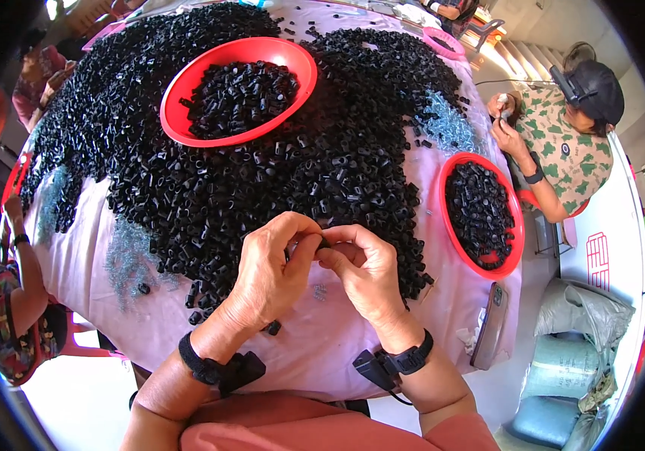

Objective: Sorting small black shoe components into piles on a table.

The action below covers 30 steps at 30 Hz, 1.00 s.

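Clock centred on the hands. Left hand (266, 263): thumb and forefinger pressed together at the tips, pinching a small black part (324, 243) at dial centre. Right hand (371, 272): thumb and forefinger pinching the same part from 3 o'clock; other fingers curled. Part mostly hidden by fingertips; shape not discernible. Heap of black parts (285, 184) at 12, red basin (281, 52) at 11. Clear pieces (130, 255) at 9, individual outlines indistinct. Person at 9 cut off by the dark rim.

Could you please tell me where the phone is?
In the head view, the phone lies near the right edge of the table, on the near side of a red bowl.
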Available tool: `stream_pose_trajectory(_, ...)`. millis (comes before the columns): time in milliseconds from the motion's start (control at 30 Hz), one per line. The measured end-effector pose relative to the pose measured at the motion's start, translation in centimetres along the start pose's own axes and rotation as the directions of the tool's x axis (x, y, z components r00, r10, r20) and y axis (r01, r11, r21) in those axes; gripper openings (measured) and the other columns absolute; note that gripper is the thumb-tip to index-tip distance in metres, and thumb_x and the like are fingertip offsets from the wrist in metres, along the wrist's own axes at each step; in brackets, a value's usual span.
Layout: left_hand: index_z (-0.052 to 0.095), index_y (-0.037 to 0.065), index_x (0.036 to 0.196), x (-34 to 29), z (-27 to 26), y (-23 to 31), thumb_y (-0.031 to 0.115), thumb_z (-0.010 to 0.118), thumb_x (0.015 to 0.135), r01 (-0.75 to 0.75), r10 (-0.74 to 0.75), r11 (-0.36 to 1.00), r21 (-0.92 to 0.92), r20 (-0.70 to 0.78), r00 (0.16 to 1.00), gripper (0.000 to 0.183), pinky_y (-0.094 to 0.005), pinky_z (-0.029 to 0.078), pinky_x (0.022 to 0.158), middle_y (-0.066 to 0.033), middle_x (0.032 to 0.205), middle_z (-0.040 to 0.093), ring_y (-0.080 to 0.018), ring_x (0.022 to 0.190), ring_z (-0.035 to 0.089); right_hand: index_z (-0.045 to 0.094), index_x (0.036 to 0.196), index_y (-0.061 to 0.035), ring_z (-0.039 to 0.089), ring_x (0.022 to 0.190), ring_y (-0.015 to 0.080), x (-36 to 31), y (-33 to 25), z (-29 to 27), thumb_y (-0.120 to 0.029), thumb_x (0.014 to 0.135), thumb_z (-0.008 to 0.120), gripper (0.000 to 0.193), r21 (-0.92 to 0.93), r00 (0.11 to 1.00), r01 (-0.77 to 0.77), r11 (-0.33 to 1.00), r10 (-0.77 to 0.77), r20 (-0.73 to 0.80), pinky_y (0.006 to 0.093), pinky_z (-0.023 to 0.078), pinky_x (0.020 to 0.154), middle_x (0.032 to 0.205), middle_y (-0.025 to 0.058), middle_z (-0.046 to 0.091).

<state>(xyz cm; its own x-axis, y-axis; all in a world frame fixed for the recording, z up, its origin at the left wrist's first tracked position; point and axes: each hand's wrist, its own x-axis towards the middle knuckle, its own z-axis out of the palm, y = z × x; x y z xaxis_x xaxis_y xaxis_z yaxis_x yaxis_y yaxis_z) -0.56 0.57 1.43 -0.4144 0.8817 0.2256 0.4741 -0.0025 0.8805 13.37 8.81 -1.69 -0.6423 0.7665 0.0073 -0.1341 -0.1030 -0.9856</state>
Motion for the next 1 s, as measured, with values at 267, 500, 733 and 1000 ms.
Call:
stream_pose_trajectory(267,0.066,-0.002,0.098,0.05,0.10,0.03,-0.002,0.064,0.091,-0.082,0.083,0.994,0.072,-0.016,0.996,0.007,-0.0332,0.056,0.072,-0.0135,0.088,0.070,-0.0238,0.081,0.072,0.064,0.116,0.0039,0.073,0.093,0.0160,0.01,0.19,0.02,0.011,0.091,0.066,0.027,0.027,1.000,0.027,0.999,-0.027,0.002,0.0254,0.059,0.082,0.104,0.0092,0.070)
stream_pose_trajectory(500,0.066,-0.002,0.099,-0.04,0.27,0.26,-0.001,0.065,0.091,-0.113,0.115,0.991,0.079,-0.031,0.993,0.008,-0.0335,0.056,0.070,-0.0145,0.089,0.070,-0.0253,0.080,0.072,0.063,0.120,0.0041,0.073,0.095,0.0161,0.02,0.38,-0.12,0.011,0.091,0.067,0.030,0.133,0.999,-0.037,0.990,0.042,-0.028,0.0251,0.059,0.083,0.106,0.0070,0.067)
stream_pose_trajectory(733,0.065,-0.003,0.097,-0.09,0.14,0.18,0.002,0.064,0.093,0.053,-0.055,0.994,-0.099,-0.027,0.998,0.006,-0.0308,0.054,0.064,-0.0098,0.083,0.069,-0.0162,0.076,0.070,0.063,0.121,0.0048,0.072,0.096,0.0156,-0.21,0.03,0.11,0.010,0.092,0.067,0.030,0.039,1.000,0.015,0.999,-0.014,-0.018,0.0260,0.059,0.085,0.106,0.0080,0.068)
stream_pose_trajectory(1000,0.066,-0.001,0.096,-0.40,0.80,0.11,0.002,0.064,0.093,0.064,-0.072,0.993,-0.097,-0.084,0.994,0.005,-0.0291,0.051,0.058,-0.0095,0.080,0.069,-0.0158,0.074,0.070,0.063,0.121,0.0048,0.072,0.096,0.0149,-0.22,0.44,0.16,0.010,0.092,0.067,0.030,0.018,1.000,0.031,0.999,-0.031,-0.002,0.0258,0.059,0.085,0.107,0.0085,0.068)
